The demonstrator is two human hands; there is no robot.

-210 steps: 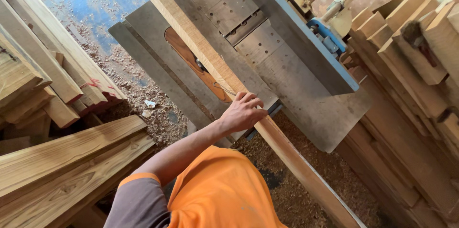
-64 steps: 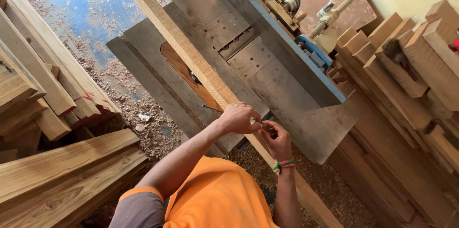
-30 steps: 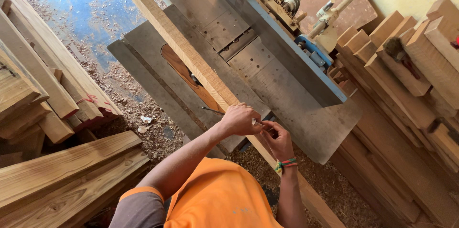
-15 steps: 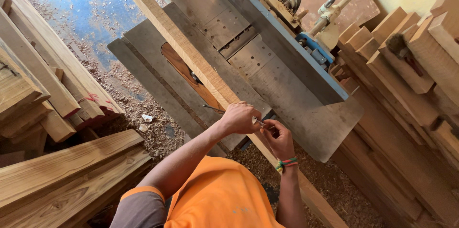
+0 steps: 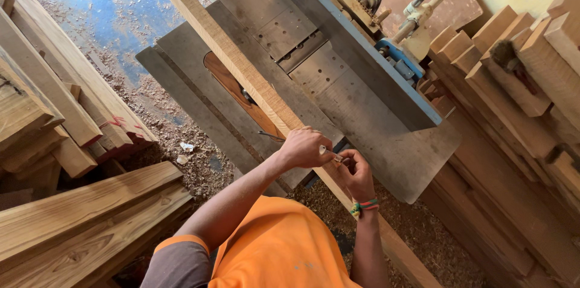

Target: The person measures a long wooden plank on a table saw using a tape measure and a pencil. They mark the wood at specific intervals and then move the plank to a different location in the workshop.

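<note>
Woodshop, machine counter (image 5: 386,143) of grey metal, sawdust all over the floor (image 5: 181,161).

Long plank (image 5: 241,70) lies flat on the counter, one edge against the raised metal fence (image 5: 356,52). Its long axis runs diagonally: far end toward the upper left of the view, near end coming down past the person's waist toward the lower right, overhanging the counter's edge.

Both hands meet over the plank, right at the counter's near edge. Left hand (image 5: 305,148) is curled closed, fingertips pinching a small pale object (image 5: 332,156), too small to identify, perhaps a pencil stub or marker. Right hand (image 5: 355,173), with a coloured wristband (image 5: 364,206), is also closed, its fingers bunched against the same little object from the other side. A thin dark rod-like item (image 5: 270,137) sticks out on the plank just beside the left wrist; cannot tell what it is.

Judgement: this looks like a marking or checking step on the plank's top face, not a feeding step, since neither hand grips the wood itself. The next move would seem to call for freeing one hand to press the plank down flat and tight to the fence, and for keeping fingers well away from the cutter slot in the counter.

Stacks of sawn timber (image 5: 72,221) left; more short blocks (image 5: 531,64) right.
</note>
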